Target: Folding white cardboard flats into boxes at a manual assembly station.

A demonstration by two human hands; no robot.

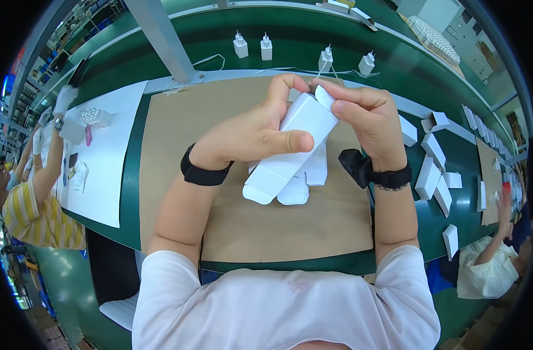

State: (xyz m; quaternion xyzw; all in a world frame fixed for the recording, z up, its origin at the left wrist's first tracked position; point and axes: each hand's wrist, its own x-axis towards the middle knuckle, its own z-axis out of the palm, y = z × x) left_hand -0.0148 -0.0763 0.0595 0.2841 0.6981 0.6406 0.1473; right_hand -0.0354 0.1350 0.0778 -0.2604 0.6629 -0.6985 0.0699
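A small white carton (pixel 291 146) is tilted above the brown paper sheet (pixel 266 239), its near-end flap standing out unfolded. My left hand (pixel 260 129) is closed round its sides, the thumb lying across the front. At the far end, the thumb and fingers of my right hand (pixel 365 116) pinch a small white end flap (pixel 323 96). Beneath the held carton, more white cartons (pixel 316 166) lie on the paper, partly hidden by it and by my left hand. Both wrists wear black bands.
Several white plug adapters (pixel 266 46) stand along the far green bench, thin white cables near them. White cartons (pixel 433 150) lie scattered at right. A metal post (pixel 161 38) rises at far left. Co-workers sit on both sides; white sheeting (pixel 103 175) covers the left bench.
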